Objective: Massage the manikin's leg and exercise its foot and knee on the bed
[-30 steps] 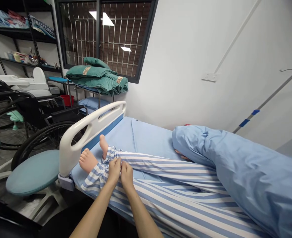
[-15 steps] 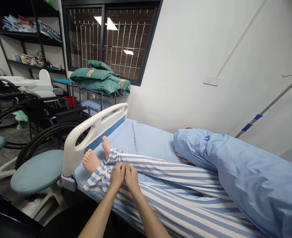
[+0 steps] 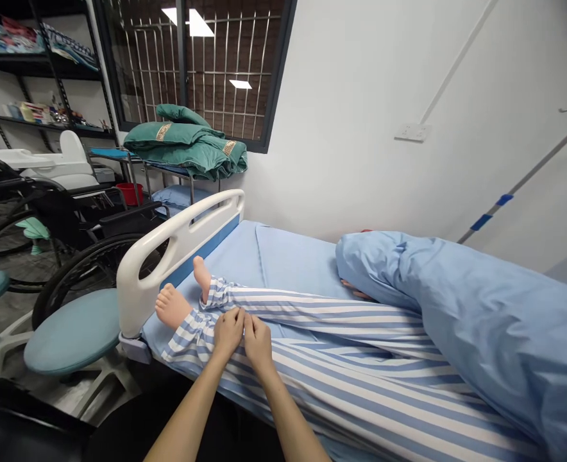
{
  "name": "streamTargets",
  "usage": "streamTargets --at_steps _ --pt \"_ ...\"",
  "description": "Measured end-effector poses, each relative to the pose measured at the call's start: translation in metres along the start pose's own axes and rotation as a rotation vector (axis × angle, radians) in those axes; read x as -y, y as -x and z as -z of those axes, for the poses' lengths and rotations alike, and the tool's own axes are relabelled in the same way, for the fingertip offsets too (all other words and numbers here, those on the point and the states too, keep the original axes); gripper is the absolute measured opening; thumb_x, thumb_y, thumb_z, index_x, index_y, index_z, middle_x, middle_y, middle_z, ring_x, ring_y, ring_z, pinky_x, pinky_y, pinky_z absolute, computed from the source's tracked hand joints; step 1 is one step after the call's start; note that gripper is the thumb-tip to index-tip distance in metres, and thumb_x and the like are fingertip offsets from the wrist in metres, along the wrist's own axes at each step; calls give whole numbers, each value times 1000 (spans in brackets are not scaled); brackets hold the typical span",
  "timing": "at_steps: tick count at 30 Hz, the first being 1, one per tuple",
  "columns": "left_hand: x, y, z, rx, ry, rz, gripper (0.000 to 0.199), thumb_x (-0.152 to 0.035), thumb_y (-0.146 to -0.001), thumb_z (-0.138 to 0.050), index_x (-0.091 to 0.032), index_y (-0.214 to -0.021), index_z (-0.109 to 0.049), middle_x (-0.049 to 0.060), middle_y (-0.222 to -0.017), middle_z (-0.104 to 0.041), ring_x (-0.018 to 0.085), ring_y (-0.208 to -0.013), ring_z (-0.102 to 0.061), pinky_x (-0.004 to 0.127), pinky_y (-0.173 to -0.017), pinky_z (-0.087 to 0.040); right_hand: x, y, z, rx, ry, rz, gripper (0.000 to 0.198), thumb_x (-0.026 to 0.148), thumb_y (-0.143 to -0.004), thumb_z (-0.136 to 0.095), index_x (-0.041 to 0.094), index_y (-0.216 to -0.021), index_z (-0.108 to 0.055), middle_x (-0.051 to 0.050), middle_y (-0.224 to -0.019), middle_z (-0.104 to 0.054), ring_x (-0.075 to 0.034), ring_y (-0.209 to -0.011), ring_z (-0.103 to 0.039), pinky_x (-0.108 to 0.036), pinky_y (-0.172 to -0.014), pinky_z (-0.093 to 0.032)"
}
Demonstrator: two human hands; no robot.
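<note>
We have our left hand and our right hand side by side, backs upward, over the near leg of the striped trousers. The fingers of both hands are curled, and the two fists sit close together at the knuckles. The fingertips are turned away from us, so we cannot tell whether they pinch the cloth or only rest above it.

The trousers lie directly under our grip and run on to its right, blue and white along their length; the second leg stretches just beyond our hands. To the left of the grip, we see the near foot bare past its cuff, toes up, and the far foot a little farther off. Past both feet, the white footboard closes the end of the bed.

Beyond our grip, the light blue sheet spreads toward the wall. Well to the right of our hands, a blue quilt lies bunched over the upper part of the trousers. Left of the grip, outside the footboard, we have a round stool and, behind it, a wheelchair. Farther beyond, green bedding sits piled below the window.
</note>
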State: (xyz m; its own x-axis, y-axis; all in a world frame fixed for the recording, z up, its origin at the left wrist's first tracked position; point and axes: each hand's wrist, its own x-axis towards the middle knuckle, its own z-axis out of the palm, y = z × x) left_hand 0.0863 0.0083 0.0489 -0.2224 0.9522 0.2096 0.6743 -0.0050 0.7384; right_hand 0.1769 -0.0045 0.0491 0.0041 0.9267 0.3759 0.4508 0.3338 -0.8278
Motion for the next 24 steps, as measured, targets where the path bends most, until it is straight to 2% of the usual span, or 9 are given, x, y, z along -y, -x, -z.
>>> streamTargets --at_steps 4,8,11,13,15,19,24 --pt "-2 -4 -1 11 114 -9 34 -36 -82 -36 -18 -56 -48 0 -56 -51 11 -57 -43 23 -58 -27 0 -3 2 -7 -66 -23 39 38 -87 -34 17 -59 -50 0 -55 -52 -12 -52 -43 -23 -51 -26" --pt "-16 -10 -2 36 389 1 38 -40 -78 -38 -18 -48 -37 -3 -47 -38 9 -50 -36 22 -52 -25 -4 -6 3 -23 -122 -51 40 40 -86 -34 17 -56 -45 1 -53 -47 -12 -51 -39 -23 -50 -26" --pt "-28 -10 -6 22 615 77 38 -42 -75 -42 -19 -47 -29 -6 -44 -28 7 -46 -28 22 -47 -23 -5 -7 3 -39 -171 -69 39 41 -86 -33 18 -55 -43 2 -52 -45 -11 -51 -38 -23 -50 -26" --pt "-32 -7 -9 -11 714 142 37 -42 -74 -43 -20 -49 -28 -7 -44 -27 7 -46 -27 21 -46 -24 -5 -7 5 -45 -198 -73 39 41 -86 -33 18 -55 -41 2 -51 -43 -11 -51 -37 -23 -50 -27" --pt "-31 -2 -14 -28 699 142 36 -42 -75 -42 -19 -50 -32 -6 -45 -31 8 -46 -29 22 -48 -26 -5 -7 6 -43 -217 -75 38 40 -85 -34 18 -55 -42 2 -52 -44 -11 -52 -38 -23 -51 -28" --pt "-23 7 -19 -35 459 9 39 -42 -80 -37 -17 -51 -41 -2 -49 -45 10 -51 -38 23 -52 -27 -4 -6 6 -75 -253 -107 36 40 -84 -37 18 -56 -43 1 -54 -47 -12 -53 -41 -23 -51 -30" --pt "-21 8 -18 -39 351 -25 40 -40 -83 -32 -17 -53 -44 0 -51 -51 11 -53 -43 23 -55 -28 -4 -7 5 -54 -273 -130 39 43 -84 -36 17 -57 -46 0 -54 -49 -12 -54 -42 -23 -51 -31"
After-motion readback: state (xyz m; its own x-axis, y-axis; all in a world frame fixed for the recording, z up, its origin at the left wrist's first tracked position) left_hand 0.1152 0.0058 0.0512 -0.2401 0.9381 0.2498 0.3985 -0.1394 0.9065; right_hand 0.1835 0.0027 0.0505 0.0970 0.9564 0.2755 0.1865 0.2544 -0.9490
